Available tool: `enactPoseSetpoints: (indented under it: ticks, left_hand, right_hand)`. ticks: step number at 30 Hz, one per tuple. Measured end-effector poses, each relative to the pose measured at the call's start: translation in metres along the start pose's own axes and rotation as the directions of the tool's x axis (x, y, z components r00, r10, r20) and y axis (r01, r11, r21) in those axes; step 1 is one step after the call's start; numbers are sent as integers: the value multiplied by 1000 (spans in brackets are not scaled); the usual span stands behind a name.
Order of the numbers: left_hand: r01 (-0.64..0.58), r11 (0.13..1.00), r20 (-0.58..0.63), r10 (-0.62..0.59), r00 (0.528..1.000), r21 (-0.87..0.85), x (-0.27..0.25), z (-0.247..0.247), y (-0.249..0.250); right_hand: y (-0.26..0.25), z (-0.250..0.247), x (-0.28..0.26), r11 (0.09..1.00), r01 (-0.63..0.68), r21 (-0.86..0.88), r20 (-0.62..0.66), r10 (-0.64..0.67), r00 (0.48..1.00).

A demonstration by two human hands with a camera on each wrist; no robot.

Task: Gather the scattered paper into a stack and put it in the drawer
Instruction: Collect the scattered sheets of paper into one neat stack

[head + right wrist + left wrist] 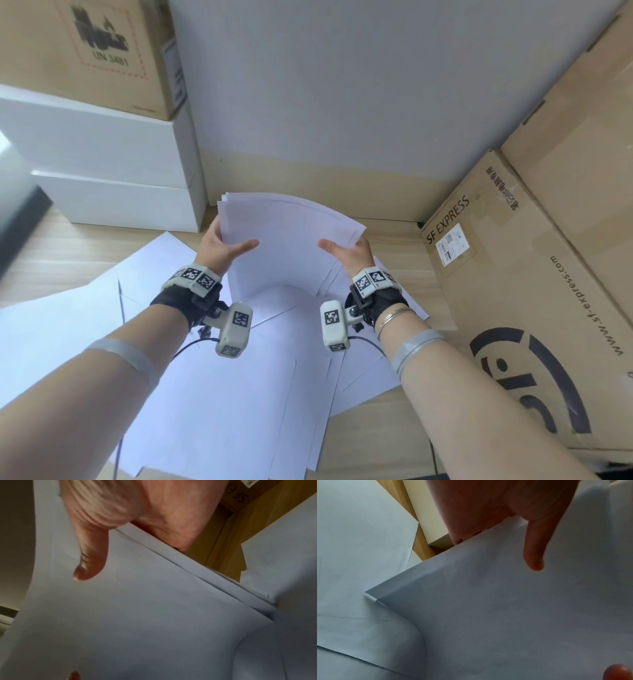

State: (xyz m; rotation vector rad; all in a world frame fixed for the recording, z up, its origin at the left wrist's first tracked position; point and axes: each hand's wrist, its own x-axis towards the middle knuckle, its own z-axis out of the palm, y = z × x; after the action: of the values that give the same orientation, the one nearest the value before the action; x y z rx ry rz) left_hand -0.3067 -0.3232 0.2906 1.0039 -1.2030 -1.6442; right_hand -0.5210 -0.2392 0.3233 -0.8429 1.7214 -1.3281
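A stack of white paper [287, 240] stands nearly upright on its lower edge over the loose sheets, bowed at the top. My left hand [222, 246] grips its left side, thumb on the near face, fingers behind. My right hand [349, 250] grips the right side the same way. In the left wrist view the thumb lies on the stack [505, 608]. The right wrist view shows the stack [145, 615] with several slightly offset sheet edges under my palm. More loose sheets [239, 394] lie scattered on the wooden table [68, 253]. No drawer is visible.
White boxes [113, 164] stand stacked at the back left with a cardboard box [96, 51] on top. Large SF Express cardboard boxes [513, 291] close off the right side. A pale wall [342, 85] runs behind the paper.
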Motion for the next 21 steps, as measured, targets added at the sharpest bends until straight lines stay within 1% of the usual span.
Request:
enactPoseSetpoints:
  ticks: [6,9,12,14,18,21]
  left_hand:
    - [81,996,-85,-78,993,29,6,-3,-21]
    - [68,997,-101,-64,993,37,9,0,-24]
    - [36,998,-98,-31,995,58,12,1,-21]
    - [37,998,-109,-32,994,50,14,0,-19]
    - [30,999,-104,-28,994,18,14,0,-15]
    - [30,999,-108,-28,994,16,14,1,-14]
  right_hand:
    - [14,11,7,998,-39,51,-54,42,998]
    - [12,14,10,988,-26,151,-64,36,997]
    - [4,16,11,981,-9,193,-81,25,996]
    - [-2,14,11,982,25,187,-97,-7,995]
    - [-15,12,12,967,163,197,-103,-145,984]
    - [-22,12,17,965,182,188,-151,-155,976]
